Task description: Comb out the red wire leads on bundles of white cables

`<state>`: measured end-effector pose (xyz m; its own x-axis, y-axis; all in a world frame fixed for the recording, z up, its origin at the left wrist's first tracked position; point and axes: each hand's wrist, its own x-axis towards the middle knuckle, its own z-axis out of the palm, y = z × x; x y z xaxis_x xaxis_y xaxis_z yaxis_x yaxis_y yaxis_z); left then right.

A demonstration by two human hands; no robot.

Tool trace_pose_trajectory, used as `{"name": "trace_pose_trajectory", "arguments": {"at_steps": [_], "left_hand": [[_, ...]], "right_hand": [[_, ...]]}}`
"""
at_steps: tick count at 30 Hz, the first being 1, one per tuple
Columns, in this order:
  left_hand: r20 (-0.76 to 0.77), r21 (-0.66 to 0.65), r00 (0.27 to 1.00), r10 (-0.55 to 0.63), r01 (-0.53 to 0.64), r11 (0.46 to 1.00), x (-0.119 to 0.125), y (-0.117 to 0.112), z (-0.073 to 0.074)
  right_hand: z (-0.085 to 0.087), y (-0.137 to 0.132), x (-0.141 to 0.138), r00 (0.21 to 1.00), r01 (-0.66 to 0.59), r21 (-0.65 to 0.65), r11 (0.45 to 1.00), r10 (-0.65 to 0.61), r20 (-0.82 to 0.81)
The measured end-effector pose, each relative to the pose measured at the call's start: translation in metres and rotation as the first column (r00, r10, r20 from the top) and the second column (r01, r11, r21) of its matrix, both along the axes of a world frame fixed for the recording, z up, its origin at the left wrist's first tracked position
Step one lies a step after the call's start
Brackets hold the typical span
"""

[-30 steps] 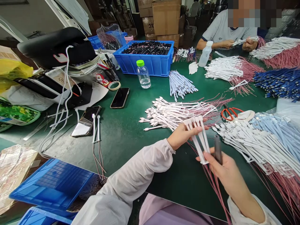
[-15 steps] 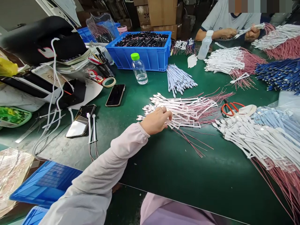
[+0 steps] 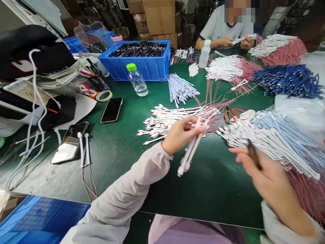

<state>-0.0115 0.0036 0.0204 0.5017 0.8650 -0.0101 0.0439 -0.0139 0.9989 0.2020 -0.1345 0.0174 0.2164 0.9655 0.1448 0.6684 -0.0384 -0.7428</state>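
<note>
My left hand (image 3: 180, 134) is closed on a small bunch of white cables (image 3: 191, 150), lifted above the green table (image 3: 203, 183); their white ends hang down and their red wires trail up behind. It hovers by the middle pile of white cables with red wires (image 3: 172, 118). My right hand (image 3: 264, 173) is at the lower right, blurred, with a thin dark tool (image 3: 254, 154) pinched between thumb and fingers. Beside it lies a big heap of white and pale blue cables (image 3: 274, 139).
Red-handled scissors (image 3: 233, 114) lie behind the middle pile. A phone (image 3: 111, 109), a water bottle (image 3: 137, 80), a tape roll (image 3: 103, 96) and a blue crate of black parts (image 3: 137, 64) stand to the left. A person across the table (image 3: 223, 30) handles cables among more piles.
My left hand has lifted a bunch of white cables out of the middle pile toward me. My right hand, out of view half a second ago, is back with the dark tool.
</note>
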Motion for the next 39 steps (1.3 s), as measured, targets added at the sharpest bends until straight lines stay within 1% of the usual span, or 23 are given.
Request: {"name": "trace_pose_trajectory", "arguments": {"at_steps": [2, 5, 8, 10, 12, 15, 20, 23, 26, 29, 31, 33, 34, 36, 38, 39], "left_hand": [[0.059, -0.125, 0.997, -0.042, 0.049, 0.991, 0.014, -0.013, -0.013], [0.098, -0.211, 0.994, -0.041, 0.061, 0.976, 0.024, -0.027, -0.035], [0.168, -0.252, 0.983, -0.067, 0.109, 0.962, 0.026, -0.033, -0.046], [0.218, -0.267, 0.971, -0.101, 0.159, 0.950, 0.026, -0.033, -0.049], [0.247, -0.273, 0.960, -0.128, 0.196, 0.942, 0.026, -0.033, -0.050], [0.244, -0.259, 0.959, -0.146, 0.210, 0.943, 0.026, -0.031, -0.051], [0.202, -0.235, 0.967, -0.152, 0.199, 0.952, 0.025, -0.030, -0.054], [0.179, -0.231, 0.976, -0.122, 0.162, 0.959, 0.024, -0.031, -0.055], [0.157, -0.217, 0.984, -0.085, 0.118, 0.969, 0.024, -0.031, -0.056], [0.108, -0.177, 0.990, -0.087, 0.106, 0.979, 0.023, -0.031, -0.057], [0.035, -0.118, 0.998, -0.058, 0.062, 0.991, 0.023, -0.033, -0.056], [-0.067, -0.033, 0.998, -0.008, 0.006, 0.999, 0.023, -0.035, -0.054], [-0.113, 0.010, 0.994, 0.005, -0.004, 1.000, 0.023, -0.037, -0.053], [-0.165, 0.065, 0.986, -0.023, 0.034, 0.997, 0.025, -0.040, -0.051], [-0.158, 0.071, 0.985, -0.072, 0.084, 0.994, 0.026, -0.043, -0.050], [-0.136, 0.051, 0.987, -0.088, 0.095, 0.994, 0.027, -0.043, -0.050]], "right_hand": [[-0.007, 0.022, -0.018, 0.992, -0.041, -0.016, 0.999, 0.039, -0.119], [-0.020, 0.046, -0.035, 0.944, -0.050, -0.059, 0.997, 0.028, -0.329], [-0.031, 0.049, -0.037, 0.875, -0.059, -0.089, 0.994, 0.009, -0.484], [-0.036, 0.045, -0.033, 0.843, -0.047, -0.103, 0.994, -0.016, -0.537], [-0.038, 0.042, -0.031, 0.830, -0.027, -0.113, 0.993, -0.040, -0.556], [-0.037, 0.042, -0.029, 0.839, -0.025, -0.118, 0.993, -0.043, -0.543], [-0.034, 0.043, -0.031, 0.887, -0.017, -0.130, 0.991, -0.045, -0.459], [-0.034, 0.043, -0.032, 0.911, 0.012, -0.129, 0.992, -0.064, -0.408], [-0.035, 0.043, -0.032, 0.917, 0.024, -0.121, 0.992, -0.070, -0.394], [-0.033, 0.042, -0.032, 0.917, 0.015, -0.133, 0.991, -0.066, -0.394], [-0.032, 0.042, -0.032, 0.942, 0.064, -0.095, 0.993, -0.091, -0.322], [-0.031, 0.043, -0.033, 0.970, 0.140, -0.022, 0.990, -0.141, -0.197], [-0.032, 0.043, -0.034, 0.977, 0.161, 0.003, 0.987, -0.159, -0.140], [-0.033, 0.042, -0.037, 0.985, 0.143, 0.005, 0.990, -0.142, -0.099], [-0.034, 0.041, -0.039, 0.988, 0.065, -0.015, 0.998, -0.066, -0.141], [-0.035, 0.040, -0.041, 0.985, 0.025, -0.017, 1.000, -0.028, -0.170]]}}
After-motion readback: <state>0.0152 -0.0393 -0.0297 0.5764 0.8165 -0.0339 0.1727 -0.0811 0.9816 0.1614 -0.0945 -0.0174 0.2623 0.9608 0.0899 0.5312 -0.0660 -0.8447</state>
